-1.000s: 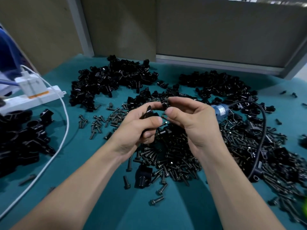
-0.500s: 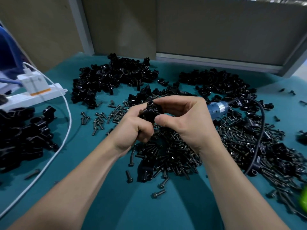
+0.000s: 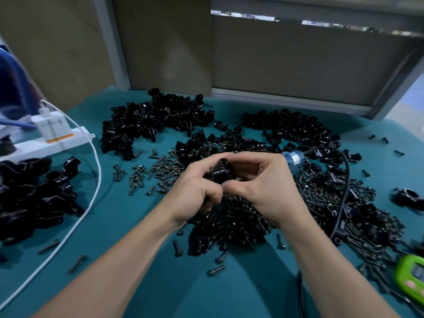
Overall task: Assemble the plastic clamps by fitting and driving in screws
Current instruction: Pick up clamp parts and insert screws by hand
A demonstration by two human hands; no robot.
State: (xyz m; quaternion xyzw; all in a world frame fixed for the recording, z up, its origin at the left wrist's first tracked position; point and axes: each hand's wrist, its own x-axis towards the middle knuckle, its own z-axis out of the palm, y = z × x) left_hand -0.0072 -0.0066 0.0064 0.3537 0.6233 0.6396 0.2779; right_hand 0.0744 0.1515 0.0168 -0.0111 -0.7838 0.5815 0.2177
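- Head view: the left hand (image 3: 195, 193) and the right hand (image 3: 261, 187) meet above the teal table (image 3: 142, 285). Both have fingers curled round one black plastic clamp (image 3: 220, 172).
- That clamp sits between the two hands, its round socket end poking up above the left thumb.
- Directly beneath both hands lies a heap of dark screws (image 3: 236, 219), with strays scattered toward the wrists.
- Just past the right hand's knuckles rests a blue electric screwdriver (image 3: 294, 158). Its black cord (image 3: 345, 191) curves down to the right of that hand.
- Beyond the fingertips spread two heaps of loose clamp parts (image 3: 156, 125).
- Well to the left of the left hand are a pile of clamps (image 3: 29, 196), a white power strip (image 3: 48, 143) and a white cable (image 3: 93, 191).
- A green device (image 3: 410, 274) lies to the right of the right forearm.
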